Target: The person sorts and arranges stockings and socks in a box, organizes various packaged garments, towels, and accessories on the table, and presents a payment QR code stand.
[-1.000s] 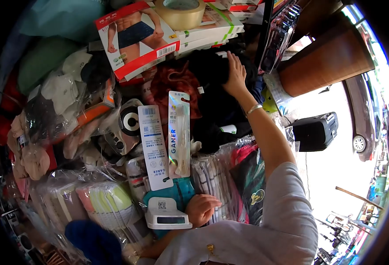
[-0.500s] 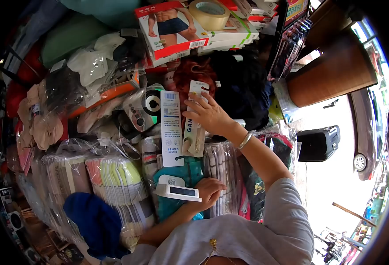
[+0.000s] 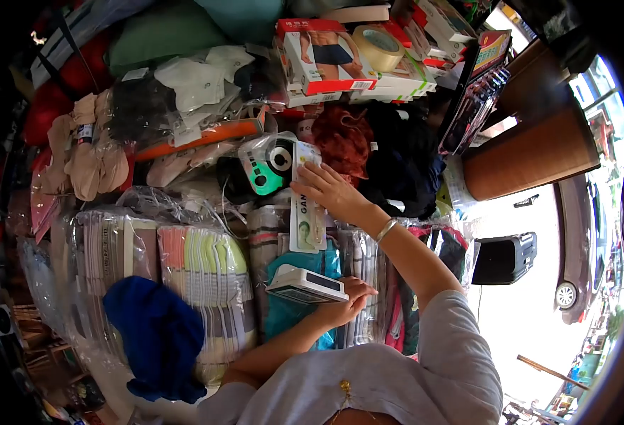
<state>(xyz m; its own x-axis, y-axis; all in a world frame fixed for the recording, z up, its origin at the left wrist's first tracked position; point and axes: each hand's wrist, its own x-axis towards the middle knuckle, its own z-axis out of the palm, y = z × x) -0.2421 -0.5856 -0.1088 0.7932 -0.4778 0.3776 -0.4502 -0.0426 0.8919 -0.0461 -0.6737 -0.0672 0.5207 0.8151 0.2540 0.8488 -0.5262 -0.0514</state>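
Observation:
My right hand (image 3: 331,190) lies over the upper part of a narrow white packaged card (image 3: 305,230) marked "GAN", with a small portrait near its lower end. Its fingers bend over the card and the thumb is hidden. What the pack contains I cannot make out. Lower down, my left hand (image 3: 347,301) is closed on the right end of a white box-shaped device (image 3: 308,285) with dark panels, held tilted above a teal packet (image 3: 283,319). A green-and-white packaged item (image 3: 266,166) with a round dark opening sits left of the card.
Plastic-wrapped stacks of striped cloth (image 3: 205,269) and a dark blue cloth (image 3: 156,333) lie at left. Underwear boxes (image 3: 326,60) and a tape roll (image 3: 378,48) are at the back. Rust-red cloth (image 3: 341,138) lies beyond my right hand. A brown cylinder (image 3: 531,156) stands at right.
Two long cards lay side by side; now they overlap or one is hidden under my right hand. The white device has tilted and its other dark panel shows. The view has shifted.

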